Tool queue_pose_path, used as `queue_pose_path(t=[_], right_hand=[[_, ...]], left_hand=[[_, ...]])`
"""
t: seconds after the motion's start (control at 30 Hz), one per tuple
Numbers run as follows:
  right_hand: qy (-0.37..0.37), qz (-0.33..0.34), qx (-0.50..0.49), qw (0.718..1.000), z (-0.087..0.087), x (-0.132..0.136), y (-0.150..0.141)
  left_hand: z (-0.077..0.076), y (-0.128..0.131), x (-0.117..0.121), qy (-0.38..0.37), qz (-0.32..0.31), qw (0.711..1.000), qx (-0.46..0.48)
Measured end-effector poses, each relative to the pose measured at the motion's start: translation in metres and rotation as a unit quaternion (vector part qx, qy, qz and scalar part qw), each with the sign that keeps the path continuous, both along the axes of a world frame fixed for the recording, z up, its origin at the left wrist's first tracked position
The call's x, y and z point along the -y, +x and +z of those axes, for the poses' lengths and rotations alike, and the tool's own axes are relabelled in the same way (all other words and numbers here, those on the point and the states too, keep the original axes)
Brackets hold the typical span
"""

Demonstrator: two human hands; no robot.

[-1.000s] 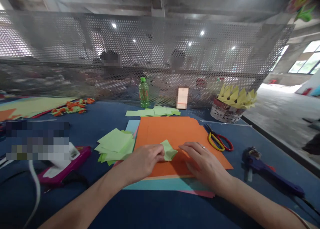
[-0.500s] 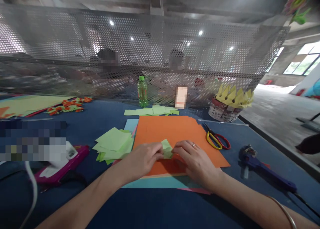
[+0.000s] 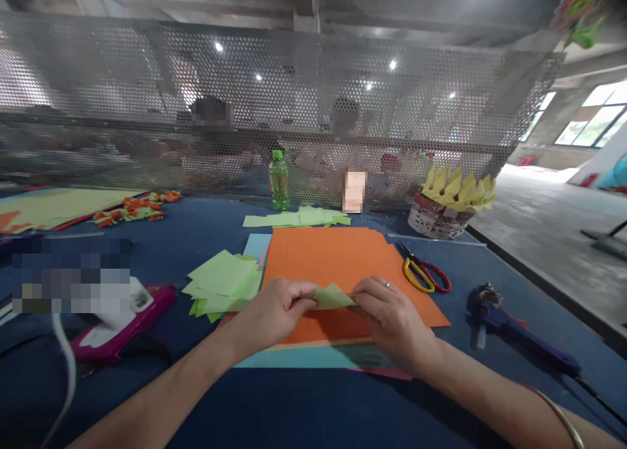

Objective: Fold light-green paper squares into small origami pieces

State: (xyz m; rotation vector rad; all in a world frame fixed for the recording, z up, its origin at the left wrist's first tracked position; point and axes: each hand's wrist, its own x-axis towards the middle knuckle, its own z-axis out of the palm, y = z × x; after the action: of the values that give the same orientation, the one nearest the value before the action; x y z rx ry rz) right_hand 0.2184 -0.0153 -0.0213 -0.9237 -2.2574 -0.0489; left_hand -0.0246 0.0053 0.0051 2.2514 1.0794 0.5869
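Note:
A small light-green piece of paper (image 3: 333,297), folded to a triangle with its point away from me, is held between my two hands. My left hand (image 3: 279,308) pinches its left corner. The right corner is in the fingertips of my right hand (image 3: 389,315), which wears a ring. Both hands are just over a stack of orange paper (image 3: 328,256), with light-blue paper (image 3: 304,357) showing beneath. Left of the stack lies a pile of green paper squares (image 3: 223,279). Scissors (image 3: 424,274) with yellow and red handles rest at the stack's right edge.
A blue glue gun (image 3: 529,338) with a cord lies at right. Behind the stack are green paper strips (image 3: 298,217), a green bottle (image 3: 279,184) and a basket with yellow paper points (image 3: 443,207). A magenta device (image 3: 122,328) and white cable stand at left, before a perforated screen (image 3: 304,76).
The green paper has turned from a tilted square-like shape to a wide triangle. My right hand has shifted slightly right, and the paper now spans the gap between both hands.

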Motion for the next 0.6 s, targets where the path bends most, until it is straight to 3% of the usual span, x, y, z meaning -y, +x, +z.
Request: queue_pose_path(t=[0.2, 0.3, 0.47, 0.6], right_hand=[[-0.021, 0.051, -0.062, 0.997, 0.002, 0.001, 0.001], [-0.031, 0.039, -0.089, 0.995, 0.001, -0.001, 0.005], [-0.017, 0.02, -0.105, 0.994, -0.002, -0.004, 0.01], [-0.02, 0.021, -0.1, 0.995, -0.005, -0.003, 0.01]], left_hand=[[0.003, -0.012, -0.006, 0.043, 0.035, 0.998, -0.016], [0.011, -0.024, -0.01, 0.108, 0.1, 0.987, -0.059], [0.027, -0.051, -0.019, 0.19, 0.297, 0.92, -0.173], [0.024, -0.067, -0.026, 0.147, 0.332, 0.895, -0.258]])
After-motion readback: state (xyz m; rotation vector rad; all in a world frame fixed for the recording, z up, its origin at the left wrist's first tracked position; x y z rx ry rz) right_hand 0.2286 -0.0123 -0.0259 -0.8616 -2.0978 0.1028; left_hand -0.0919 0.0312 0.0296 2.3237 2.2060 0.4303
